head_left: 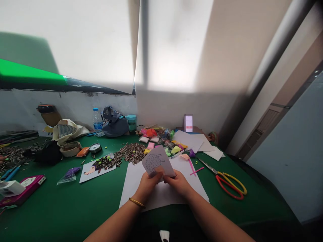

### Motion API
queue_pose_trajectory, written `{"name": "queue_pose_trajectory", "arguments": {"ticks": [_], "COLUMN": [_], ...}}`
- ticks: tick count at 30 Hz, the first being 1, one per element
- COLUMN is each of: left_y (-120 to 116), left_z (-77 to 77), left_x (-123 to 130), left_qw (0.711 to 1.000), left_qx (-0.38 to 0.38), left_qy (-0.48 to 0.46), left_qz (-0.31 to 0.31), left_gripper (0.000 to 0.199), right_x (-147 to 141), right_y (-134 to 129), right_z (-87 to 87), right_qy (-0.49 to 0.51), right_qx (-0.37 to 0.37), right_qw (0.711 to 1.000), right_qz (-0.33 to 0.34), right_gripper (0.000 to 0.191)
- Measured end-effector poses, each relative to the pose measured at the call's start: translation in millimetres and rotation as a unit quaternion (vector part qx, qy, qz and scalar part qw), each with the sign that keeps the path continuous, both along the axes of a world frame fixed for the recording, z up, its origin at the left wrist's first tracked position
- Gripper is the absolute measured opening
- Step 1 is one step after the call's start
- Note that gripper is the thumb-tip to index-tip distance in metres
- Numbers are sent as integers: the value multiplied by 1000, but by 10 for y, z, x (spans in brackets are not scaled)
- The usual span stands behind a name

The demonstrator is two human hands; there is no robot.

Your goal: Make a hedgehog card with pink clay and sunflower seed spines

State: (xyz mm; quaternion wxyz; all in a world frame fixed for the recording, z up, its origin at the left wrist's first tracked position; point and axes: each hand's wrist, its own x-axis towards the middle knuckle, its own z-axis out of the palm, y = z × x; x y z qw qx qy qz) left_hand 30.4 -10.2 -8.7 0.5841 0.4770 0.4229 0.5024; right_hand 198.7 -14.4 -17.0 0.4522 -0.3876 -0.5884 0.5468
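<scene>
At lower centre of the frame, we see two hands at work over a green table (75, 205): the left hand (149, 183), a gold-coloured bracelet (137, 202) at its wrist, and the right hand (178, 183) both pinch the lower edge of a drawn card (153, 160), fingers curled in and thumbs close together. The card, bearing a rounded, speckled figure in dark line, is held tilted above white paper (131, 191). Just beyond it we find a heap of striped seeds (133, 154) and, behind, colourful packets (151, 132). Left of centre lies a picture card (85, 174) with a seed-and-green-dot animal; at right, we note open scissors (229, 183) with red and yellow handles, near crossed pink strips (196, 171). A phone (188, 123) stands upright at the back.
</scene>
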Motion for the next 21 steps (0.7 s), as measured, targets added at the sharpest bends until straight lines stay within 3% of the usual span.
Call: {"name": "queue_pose_trajectory", "arguments": {"ticks": [8, 14, 21], "left_y": [-26, -12, 2], "left_z": [24, 0, -45], "left_x": [1, -16, 0], "left_qw": [1000, 1000, 999], "left_qx": [4, 18, 23], "left_qy": [14, 12, 22], "left_qz": [-7, -1, -15], "left_gripper": [48, 49, 51], "right_x": [-9, -1, 0], "right_y": [-26, -33, -41], "right_z": [64, 59, 56], "right_qy": [9, 50, 39], "right_qx": [9, 3, -11], "right_qw": [1000, 997, 999], "right_qz": [-2, 51, 6], "right_gripper": [37, 41, 41]}}
